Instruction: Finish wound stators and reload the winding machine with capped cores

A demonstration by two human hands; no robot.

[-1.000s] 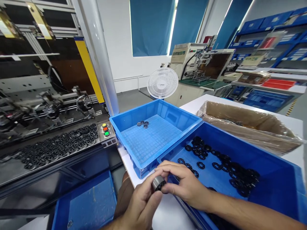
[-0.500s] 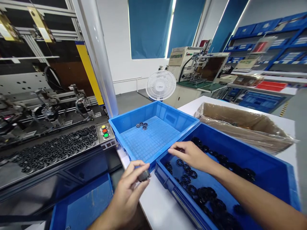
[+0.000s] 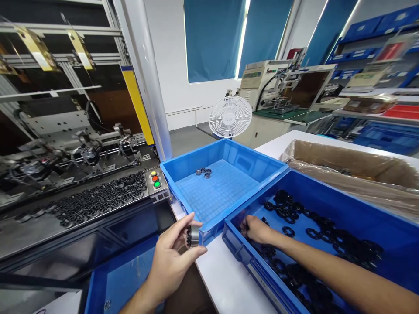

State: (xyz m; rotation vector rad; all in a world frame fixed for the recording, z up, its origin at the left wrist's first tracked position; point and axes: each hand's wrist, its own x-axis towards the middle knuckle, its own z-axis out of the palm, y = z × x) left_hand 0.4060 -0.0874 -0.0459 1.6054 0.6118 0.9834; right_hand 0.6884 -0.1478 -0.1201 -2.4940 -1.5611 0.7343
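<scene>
My left hand (image 3: 173,257) holds a short metal ring with black toothed plastic at one end (image 3: 193,236), gripped between thumb and fingers in front of the light blue bin. Down inside the dark blue bin (image 3: 347,200), near its left corner, my right hand (image 3: 257,229) has its fingers bent down among black ring-shaped parts (image 3: 273,259). Its fingertips are partly hidden, so what they pinch does not show clearly. More black spoked rings (image 3: 288,231) lie scattered over that bin's floor. Several finished-looking rings (image 3: 203,172) sit together in the light blue bin (image 3: 225,198).
At left, many black rings (image 3: 104,198) cover a machine's metal ledge beside a button box (image 3: 157,185). A white fan (image 3: 230,117) stands behind the bins. A plastic-lined carton (image 3: 353,174) is at right. Below the ledge lies another blue bin (image 3: 127,272).
My right hand has gone from above the dark blue bin's edge down in among the black parts. My left hand has turned the held ring, showing its side. The view has shifted left.
</scene>
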